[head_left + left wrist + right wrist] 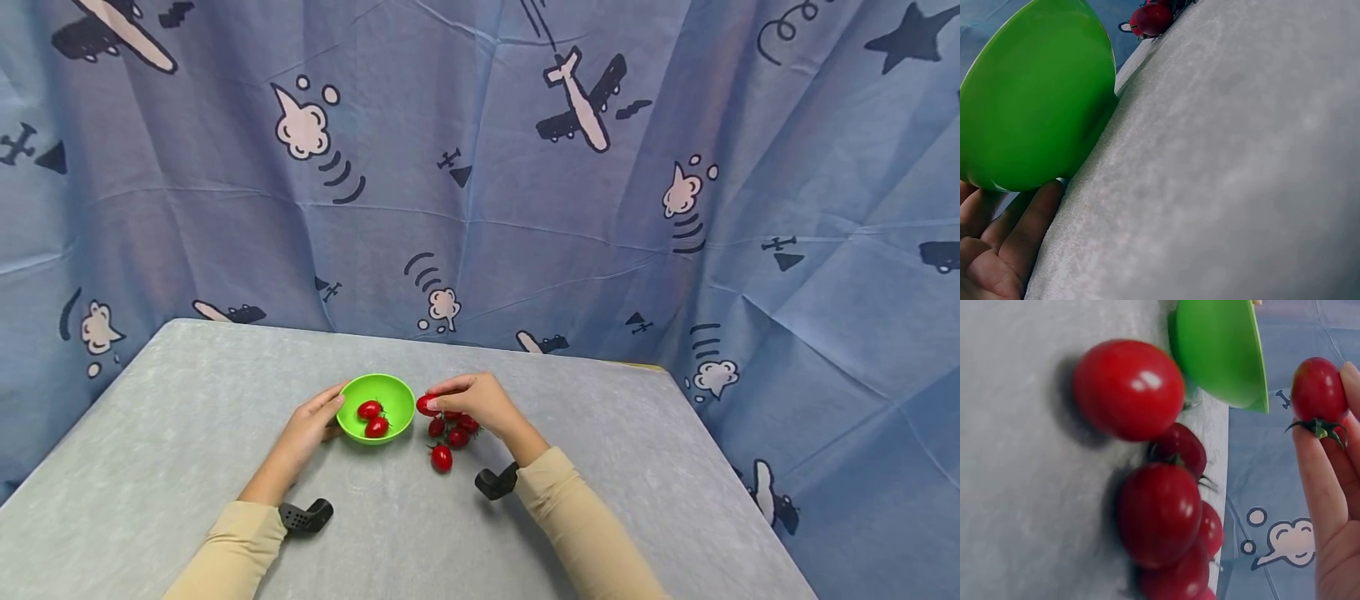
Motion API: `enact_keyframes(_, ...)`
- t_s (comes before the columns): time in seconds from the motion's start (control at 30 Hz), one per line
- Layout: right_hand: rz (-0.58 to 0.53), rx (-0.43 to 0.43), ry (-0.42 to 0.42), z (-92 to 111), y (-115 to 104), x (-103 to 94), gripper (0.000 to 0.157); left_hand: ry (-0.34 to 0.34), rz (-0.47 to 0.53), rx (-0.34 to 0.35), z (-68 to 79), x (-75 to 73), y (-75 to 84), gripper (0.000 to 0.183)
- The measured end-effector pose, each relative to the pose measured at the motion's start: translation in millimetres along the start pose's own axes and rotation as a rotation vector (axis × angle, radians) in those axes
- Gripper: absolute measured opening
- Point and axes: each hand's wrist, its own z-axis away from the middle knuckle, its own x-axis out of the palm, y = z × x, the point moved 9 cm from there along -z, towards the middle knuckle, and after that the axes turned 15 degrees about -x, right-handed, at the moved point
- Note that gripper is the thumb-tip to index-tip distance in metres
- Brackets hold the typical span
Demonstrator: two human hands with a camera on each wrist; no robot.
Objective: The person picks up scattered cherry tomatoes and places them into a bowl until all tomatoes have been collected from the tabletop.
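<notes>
My right hand (476, 402) pinches a red cherry tomato (1319, 390) between thumb and fingers, its green stem cap showing in the right wrist view. The held tomato is just right of the green bowl (406, 421), raised above the table. Two cherry tomatoes (377, 427) lie inside the bowl. At the bowl's left side, my left hand (306, 423) holds it, thumb at the rim and other fingers against the outer wall. Several more tomatoes (458, 437) are clustered on the table below my right hand, with one tomato (441, 458) nearer to me.
A pale grey cloth covers the table (405, 533). Behind it hangs a blue curtain (405, 208) printed with planes and clouds. Each wrist carries a black camera mount, such as the left mount (306, 517).
</notes>
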Motion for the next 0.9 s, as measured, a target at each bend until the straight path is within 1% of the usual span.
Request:
enact_keyframes(0.2,0.008,0.014,0.005,-9.1,-0.8,2.9,0.028,-0.001,0.001,-0.005,-0.2,0.9,0.3,0.052)
enact_keyframes(0.33,0.016,0.002,0.015,-14.5,-5.3,5.2,0.028,-0.002,0.008,0.006,-1.1,0.3,0.4,0.051)
enact_keyframes(0.4,0.019,-0.018,0.021,-17.0,-9.1,6.9,0.028,-0.001,0.007,0.009,-1.2,0.1,0.6,0.051)
enact_keyframes(0.53,0.006,-0.045,0.022,-22.5,-14.1,11.4,0.027,0.004,0.006,0.002,-0.6,-0.6,0.8,0.051)
enact_keyframes(0.6,0.0,-0.046,0.019,-25.0,-14.6,12.8,0.027,0.004,0.011,0.0,-1.0,-0.6,0.6,0.051)
enact_keyframes(0.77,-0.011,-0.059,0.011,-30.0,-18.5,15.7,0.029,-0.01,0.032,0.021,-1.8,0.7,1.3,0.052)
enact_keyframes(0.9,-0.017,-0.061,0.013,-34.2,-21.9,17.6,0.028,-0.004,0.018,0.015,-1.9,0.7,0.5,0.052)
